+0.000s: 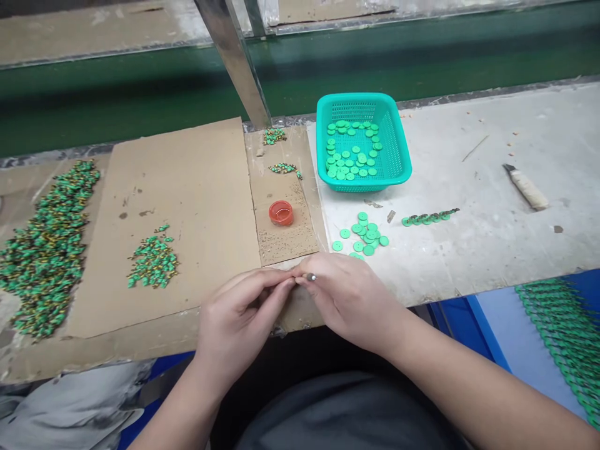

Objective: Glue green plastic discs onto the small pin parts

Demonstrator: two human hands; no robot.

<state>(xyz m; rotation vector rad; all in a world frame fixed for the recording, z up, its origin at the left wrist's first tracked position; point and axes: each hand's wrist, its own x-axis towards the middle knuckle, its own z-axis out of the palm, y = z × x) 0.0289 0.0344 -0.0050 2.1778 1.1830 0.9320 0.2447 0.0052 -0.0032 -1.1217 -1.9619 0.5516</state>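
Note:
My left hand (241,309) and my right hand (349,297) meet at the front edge of the workbench, fingertips pinched together. Out of my right hand pokes the dark, pale-tipped end of a thin stick (311,277); the rest of it is hidden by the fingers. Whatever my left fingertips pinch is too small and covered to name. Just beyond the hands lie a red cap (280,213) on a speckled piece of cardboard (297,244) and a loose group of green discs (370,235) with small holes.
A turquoise basket (403,156) holds more green discs. Small green, black and gold parts form a large heap (47,250) and a smaller pile (154,259) on cardboard (187,187). Rightward are a row of joined discs (429,218) and a wrapped-handle knife (525,187). A metal post (239,69) stands behind.

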